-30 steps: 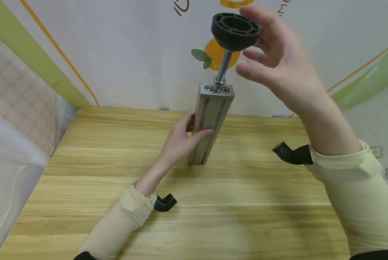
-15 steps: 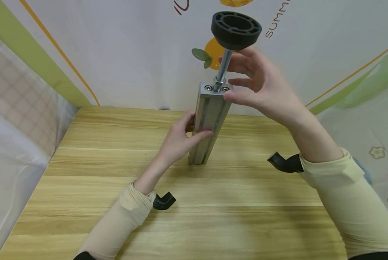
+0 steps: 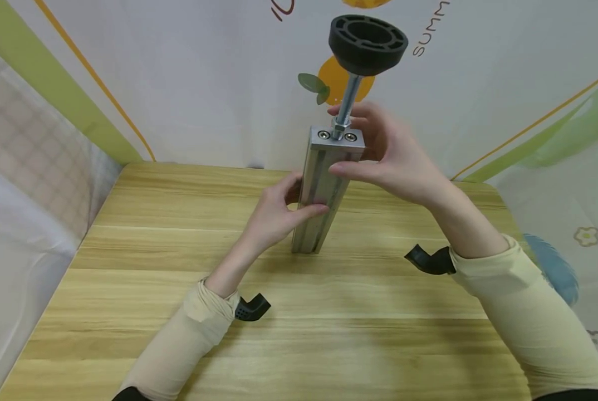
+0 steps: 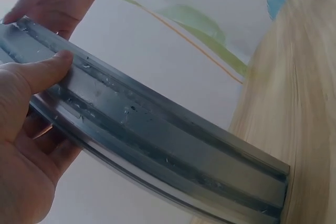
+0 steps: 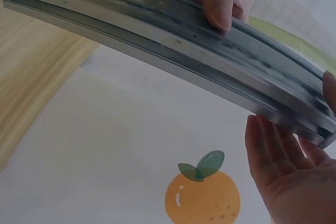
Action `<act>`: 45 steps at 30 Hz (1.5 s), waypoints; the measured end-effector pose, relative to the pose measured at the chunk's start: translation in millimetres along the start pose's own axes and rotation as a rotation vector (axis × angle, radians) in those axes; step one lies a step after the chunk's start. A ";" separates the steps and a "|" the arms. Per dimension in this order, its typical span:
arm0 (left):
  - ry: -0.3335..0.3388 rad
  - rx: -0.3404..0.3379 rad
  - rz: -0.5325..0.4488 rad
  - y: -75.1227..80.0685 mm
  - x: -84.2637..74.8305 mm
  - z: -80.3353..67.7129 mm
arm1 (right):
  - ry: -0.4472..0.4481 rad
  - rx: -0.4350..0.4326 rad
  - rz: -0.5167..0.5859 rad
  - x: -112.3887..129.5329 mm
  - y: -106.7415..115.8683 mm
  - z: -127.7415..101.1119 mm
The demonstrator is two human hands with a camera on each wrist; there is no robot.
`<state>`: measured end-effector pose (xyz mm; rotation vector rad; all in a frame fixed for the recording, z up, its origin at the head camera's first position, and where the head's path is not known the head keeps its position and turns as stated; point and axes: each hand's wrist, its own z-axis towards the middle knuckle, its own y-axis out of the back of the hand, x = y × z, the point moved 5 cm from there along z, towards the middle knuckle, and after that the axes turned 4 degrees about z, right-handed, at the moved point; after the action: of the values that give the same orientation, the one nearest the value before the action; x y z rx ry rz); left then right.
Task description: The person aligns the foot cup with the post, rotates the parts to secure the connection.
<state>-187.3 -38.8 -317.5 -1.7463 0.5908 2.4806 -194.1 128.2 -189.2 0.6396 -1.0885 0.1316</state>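
Gripping a grooved metal bar [image 4: 157, 135] at left with the left hand [image 4: 10, 108]; touching it, far left, with the right hand [image 4: 65, 3]. Slants right to a wooden tabletop [image 4: 310, 129], before a white backdrop [image 4: 147, 59].

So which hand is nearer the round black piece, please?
The right hand, just below the black piece; the left hand grips the metal bar lower down.

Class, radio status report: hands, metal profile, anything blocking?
Left hand grips slotted metal profile; right hand at its upper end. Profile upright on wooden tabletop. No visible obstruction.
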 end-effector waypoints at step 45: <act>0.011 -0.025 0.045 15.1 -4.1 -6.1 | 0.002 -0.101 -0.036 7.6 -10.5 -10.4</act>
<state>-184.3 -54.2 -311.3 -1.7765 0.6093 2.5199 -178.2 123.8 -190.3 0.5675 -1.0740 0.0464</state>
